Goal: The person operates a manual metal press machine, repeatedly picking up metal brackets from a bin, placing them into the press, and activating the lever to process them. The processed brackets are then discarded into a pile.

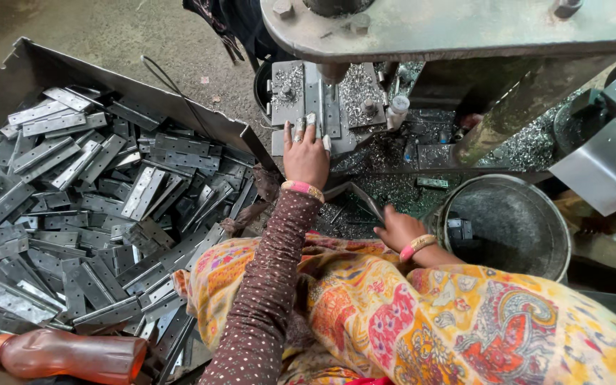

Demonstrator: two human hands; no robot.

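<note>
My left hand (306,153) reaches forward and presses flat on a grey metal hinge plate (320,107) lying on the jig of a drill press, right under the drill bit (332,73). Its fingers are spread on the plate and the jig edge. My right hand (398,228) is low near my lap, beside a round metal bucket (507,227); its fingers curl downward and what they hold is hidden. Both wrists wear pink bangles.
A large metal tray (30,68) on my left is heaped with several grey hinge plates (87,207). A brown plastic bottle (65,354) lies at its near edge. Metal shavings (393,185) cover the machine base. The press's heavy table (450,25) overhangs above.
</note>
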